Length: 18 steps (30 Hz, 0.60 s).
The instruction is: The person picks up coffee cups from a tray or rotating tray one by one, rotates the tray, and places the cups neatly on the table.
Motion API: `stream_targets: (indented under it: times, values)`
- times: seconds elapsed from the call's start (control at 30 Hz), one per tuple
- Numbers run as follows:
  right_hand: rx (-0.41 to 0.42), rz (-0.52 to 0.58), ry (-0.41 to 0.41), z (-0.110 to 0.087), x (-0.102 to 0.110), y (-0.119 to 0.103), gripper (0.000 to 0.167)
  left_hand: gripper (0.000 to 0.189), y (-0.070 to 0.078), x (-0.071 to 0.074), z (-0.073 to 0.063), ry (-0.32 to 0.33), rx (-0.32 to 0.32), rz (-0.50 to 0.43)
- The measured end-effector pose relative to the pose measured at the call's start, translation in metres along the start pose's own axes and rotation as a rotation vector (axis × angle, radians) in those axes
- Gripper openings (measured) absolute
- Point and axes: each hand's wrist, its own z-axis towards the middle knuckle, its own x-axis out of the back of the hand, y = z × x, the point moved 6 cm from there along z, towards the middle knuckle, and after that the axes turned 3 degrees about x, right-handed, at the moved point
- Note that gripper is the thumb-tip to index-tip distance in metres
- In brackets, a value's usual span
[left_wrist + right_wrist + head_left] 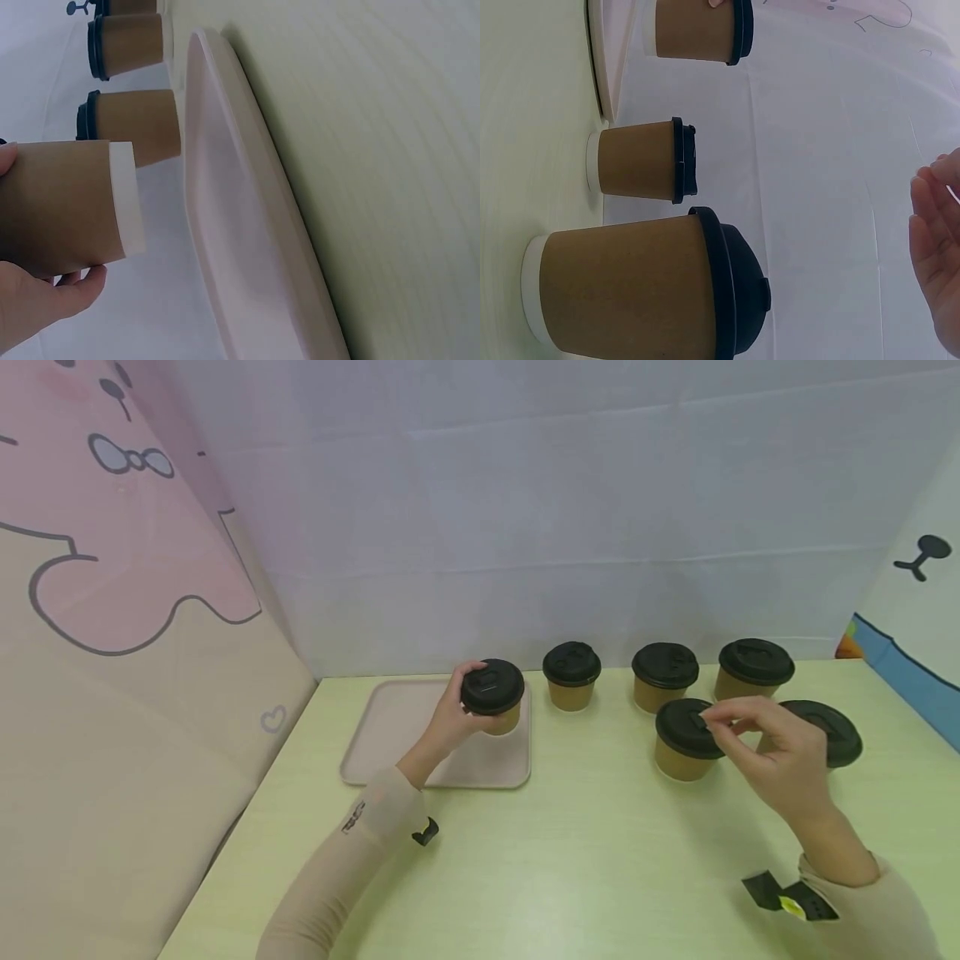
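My left hand [448, 720] grips a brown paper cup [60, 206] with a black lid [492, 687] and a white base band. The cup hangs above the right part of a pale pink tray [408, 735]; the left wrist view shows its base clear of the tray. My right hand [787, 756] hovers over the right-hand cups, its fingers loosely bent and thumb near the fingertips, with nothing seen between them. Nearest to it in the head view are a lidded cup [682, 760] and another lidded cup [828, 731], partly hidden behind the hand.
Along the back stand a lidded cup [572, 695] just right of the tray, a second cup [656, 693] and a third cup [731, 683] farther right. A pale curtain [480, 527] hangs behind the light yellow-green table [570, 877]. Printed cloths border both sides.
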Motion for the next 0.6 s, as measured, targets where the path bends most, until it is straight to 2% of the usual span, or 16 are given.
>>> stream_targets:
  times: [0.13, 0.37, 0.6]
  values:
    - [-0.001, 0.001, 0.000, 0.000, 0.000, 0.000, 0.024, 0.082, 0.012, -0.013, -0.006, -0.027, 0.005, 0.004]
    - [-0.003, -0.019, 0.009, 0.000, 0.002, 0.000, 0.017, 0.082, 0.014, -0.025, -0.005, -0.045, 0.000, -0.024]
    - [-0.002, -0.018, 0.006, 0.001, 0.003, 0.000, 0.019, 0.082, 0.014, -0.031, -0.004, -0.062, -0.018, -0.026]
